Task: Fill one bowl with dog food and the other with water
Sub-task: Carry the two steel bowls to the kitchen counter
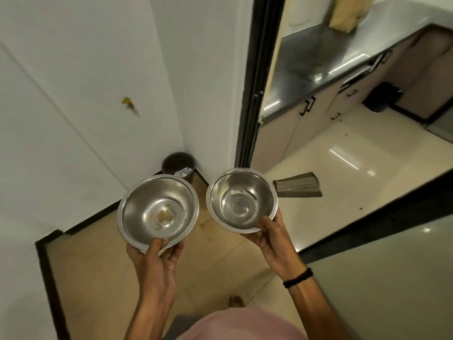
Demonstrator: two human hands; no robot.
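L hand [157,260] grips soiled bowl [158,212], R hand [274,244] clean bowl [242,201]

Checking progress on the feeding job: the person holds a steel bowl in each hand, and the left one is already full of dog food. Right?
Not quite. In the head view, the left hand holds a steel bowl with only a small brownish residue at its bottom, not a fill of dog food. The right hand holds the other bowl, as you said.

beige tile floor [215,251] under both hands; dark bin [178,165] in the corner beyond the left, grey mat [297,186] beyond the right
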